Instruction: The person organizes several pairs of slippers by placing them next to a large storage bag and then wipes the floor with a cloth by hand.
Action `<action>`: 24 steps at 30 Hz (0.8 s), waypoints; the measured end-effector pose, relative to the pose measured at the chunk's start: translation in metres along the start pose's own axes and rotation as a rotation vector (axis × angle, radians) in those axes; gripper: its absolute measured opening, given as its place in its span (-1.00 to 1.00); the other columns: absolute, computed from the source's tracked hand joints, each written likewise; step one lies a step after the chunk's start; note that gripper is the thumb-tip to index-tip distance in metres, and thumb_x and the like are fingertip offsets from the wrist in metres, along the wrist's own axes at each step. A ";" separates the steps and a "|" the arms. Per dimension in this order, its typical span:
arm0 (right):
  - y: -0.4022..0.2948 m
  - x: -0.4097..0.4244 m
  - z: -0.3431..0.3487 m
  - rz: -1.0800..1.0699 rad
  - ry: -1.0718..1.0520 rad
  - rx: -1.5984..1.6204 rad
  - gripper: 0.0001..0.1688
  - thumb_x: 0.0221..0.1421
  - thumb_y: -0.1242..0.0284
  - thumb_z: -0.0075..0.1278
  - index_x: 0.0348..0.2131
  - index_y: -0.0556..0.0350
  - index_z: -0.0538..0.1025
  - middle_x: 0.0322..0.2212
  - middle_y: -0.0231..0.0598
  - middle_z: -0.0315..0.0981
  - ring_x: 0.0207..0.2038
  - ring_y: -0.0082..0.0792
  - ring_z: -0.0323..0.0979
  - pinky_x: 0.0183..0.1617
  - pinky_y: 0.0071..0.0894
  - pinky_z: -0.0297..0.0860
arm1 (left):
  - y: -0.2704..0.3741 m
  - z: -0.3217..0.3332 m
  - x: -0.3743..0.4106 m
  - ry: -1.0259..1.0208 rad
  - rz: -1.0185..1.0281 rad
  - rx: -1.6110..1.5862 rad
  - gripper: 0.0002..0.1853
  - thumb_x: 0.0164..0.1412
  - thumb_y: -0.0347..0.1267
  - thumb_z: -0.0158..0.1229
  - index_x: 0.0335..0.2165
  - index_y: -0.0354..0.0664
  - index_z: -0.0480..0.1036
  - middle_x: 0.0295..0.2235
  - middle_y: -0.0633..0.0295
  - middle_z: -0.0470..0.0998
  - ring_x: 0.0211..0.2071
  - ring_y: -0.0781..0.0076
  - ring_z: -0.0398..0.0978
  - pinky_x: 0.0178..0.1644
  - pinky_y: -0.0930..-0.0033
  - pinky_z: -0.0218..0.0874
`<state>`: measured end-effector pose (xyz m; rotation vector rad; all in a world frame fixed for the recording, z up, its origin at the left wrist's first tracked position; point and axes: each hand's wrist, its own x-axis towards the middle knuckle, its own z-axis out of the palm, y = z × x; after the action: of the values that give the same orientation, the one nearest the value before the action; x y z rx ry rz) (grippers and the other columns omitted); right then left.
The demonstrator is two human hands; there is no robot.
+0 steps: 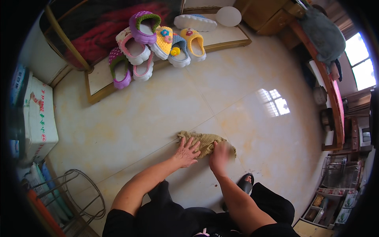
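A crumpled olive-tan cloth (204, 140) lies on the glossy tiled floor (142, 118) in front of me. Across its left part rests my left hand (187, 152), palm down with the fingers spread. My right hand (221, 157) is at the cloth's right end, its thumb against a bunched fold. Motion blur hides most of the right fingers, though the hand looks closed over the fabric. A dark slipper (245, 183) is on my foot, close to my right forearm. Near it, a small dark reddish spot (216, 185) marks the floor.
Several crocheted slippers (142, 38) stand at and on a low platform (102, 80) ahead, beside a white balloon (228, 16). On the left are a white foam box (41, 115) and a round metal rack (84, 192). A red-topped table (339, 109) lines the right side.
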<state>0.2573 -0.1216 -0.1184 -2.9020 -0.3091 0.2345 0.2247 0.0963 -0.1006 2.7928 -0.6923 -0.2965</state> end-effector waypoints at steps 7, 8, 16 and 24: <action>-0.113 -0.060 0.019 -0.203 -0.112 0.004 -0.20 0.10 0.27 -0.07 0.29 -0.28 0.06 0.29 0.07 -0.18 0.30 0.36 -0.20 0.15 0.48 -0.04 | -0.058 0.001 -0.134 0.001 -0.058 0.068 -0.50 0.22 0.00 0.01 0.07 0.12 0.37 0.29 0.16 0.05 0.33 -0.08 -0.14 0.27 -0.44 -0.34; -0.126 -0.063 0.015 -0.302 -0.142 0.029 -0.21 0.09 0.27 -0.08 0.29 -0.30 0.08 0.28 0.06 -0.13 0.29 0.34 -0.18 0.15 0.47 -0.04 | -0.071 -0.006 -0.158 0.012 -0.069 0.087 -0.51 0.22 0.00 0.01 0.07 0.12 0.38 0.29 0.16 0.07 0.33 -0.07 -0.14 0.27 -0.42 -0.32; -0.157 0.007 0.017 -0.713 -0.184 -0.096 -0.35 0.15 0.30 -0.13 0.23 -0.36 0.20 0.24 -0.11 0.05 0.27 0.15 -0.03 0.16 0.36 0.02 | -0.113 -0.012 -0.160 0.080 -0.363 -0.001 -0.48 0.23 -0.02 -0.01 0.11 0.09 0.33 0.30 0.06 0.00 0.33 -0.14 -0.19 0.28 -0.40 -0.34; -0.107 0.085 -0.007 -0.260 -0.176 -0.040 -0.30 0.14 0.40 -0.17 0.26 -0.39 0.14 0.31 -0.08 -0.15 0.32 0.25 -0.20 0.22 0.47 -0.08 | -0.091 -0.030 -0.018 0.055 -0.449 -0.117 -0.42 0.27 0.04 -0.13 0.16 0.06 0.29 0.32 0.04 -0.07 0.33 -0.20 -0.24 0.23 -0.50 -0.36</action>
<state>0.3202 -0.0020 -0.0989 -2.8445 -0.7210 0.4441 0.2551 0.1883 -0.0959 2.8013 -0.0245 -0.3263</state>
